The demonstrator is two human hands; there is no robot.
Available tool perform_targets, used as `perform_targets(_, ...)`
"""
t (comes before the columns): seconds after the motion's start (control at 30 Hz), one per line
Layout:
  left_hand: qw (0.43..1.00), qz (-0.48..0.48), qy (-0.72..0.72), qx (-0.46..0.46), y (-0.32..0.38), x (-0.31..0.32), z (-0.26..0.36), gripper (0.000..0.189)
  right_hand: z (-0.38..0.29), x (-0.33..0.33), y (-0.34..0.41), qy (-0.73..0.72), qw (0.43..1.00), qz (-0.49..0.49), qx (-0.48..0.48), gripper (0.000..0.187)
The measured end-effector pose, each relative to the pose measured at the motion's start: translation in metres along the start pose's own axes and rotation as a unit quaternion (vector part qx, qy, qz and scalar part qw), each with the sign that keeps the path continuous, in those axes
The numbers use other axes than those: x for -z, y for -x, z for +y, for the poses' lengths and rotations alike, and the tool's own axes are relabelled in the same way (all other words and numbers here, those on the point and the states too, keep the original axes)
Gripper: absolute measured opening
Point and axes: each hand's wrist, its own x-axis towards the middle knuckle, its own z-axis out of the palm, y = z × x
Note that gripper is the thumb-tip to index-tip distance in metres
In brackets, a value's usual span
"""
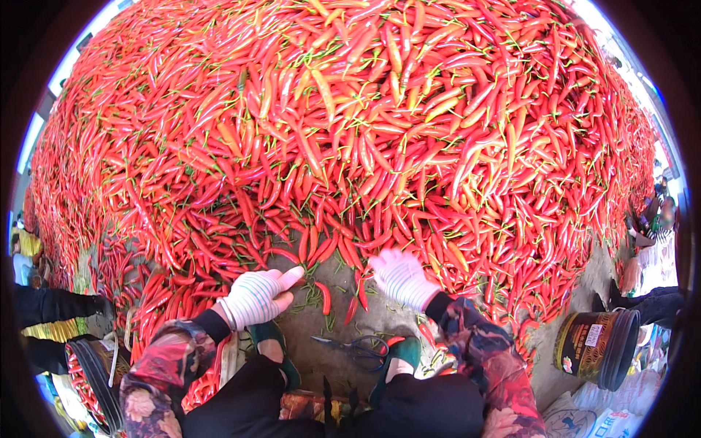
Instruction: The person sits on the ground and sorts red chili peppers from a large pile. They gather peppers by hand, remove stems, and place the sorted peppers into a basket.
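A huge heap of red chili peppers with green stems fills the view before me. My left hand, in a white striped knit glove, hovers near the heap's lower edge. Its index finger and thumb stand apart, and nothing shows between them. My right hand, gloved alike and slightly blurred, is palm down over peppers at the edge. Its fingertips are unclear, so I cannot tell whether it holds one. Between the hands, a loose red pepper lies on the grey floor among green stem bits.
Scissors with dark handles lie between my feet. A black bucket with peppers stands at left, and a dark printed bucket at right. White woven sacks lie at lower right. Other people's legs show at the left rim.
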Motion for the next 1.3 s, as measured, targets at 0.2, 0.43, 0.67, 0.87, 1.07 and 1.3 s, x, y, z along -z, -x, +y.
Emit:
perform_targets(0.2, 0.999, -0.009, -0.048, 0.011, -0.069, 0.03, 0.003, 0.055, 0.055, 0.037, -0.074, 0.178, 0.972, 0.138, 0.062, 0.05)
perform_targets(0.43, 0.999, 0.024, 0.015, 0.018, -0.123, 0.015, 0.024, 0.053, 0.067, 0.037, -0.086, 0.162, 0.985, -0.04, -0.05, 0.064)
perform_targets(0.67, 0.979, 0.079, 0.177, 0.07, -0.132, -0.06, 0.022, 0.055, 0.067, 0.007, 0.013, 0.082, 0.992, -0.028, -0.09, 0.048)
perform_targets(0.87, 0.809, 0.065, 0.56, 0.169, -0.112, -0.106, 0.05, 0.06, 0.041, 0.004, 0.069, 0.019, 0.993, -0.109, -0.034, 0.035)
perform_targets(1.07, 0.676, 0.152, 0.681, 0.235, -0.1, -0.124, 0.083, 0.032, 0.053, 0.005, 0.055, 0.027, 0.993, 0.025, -0.109, 0.02)
perform_targets(1.3, 0.617, 0.155, 0.74, 0.218, -0.101, -0.133, 0.094, 0.024, 0.105, -0.006, -0.01, 0.006, 0.979, 0.105, -0.175, 0.022)
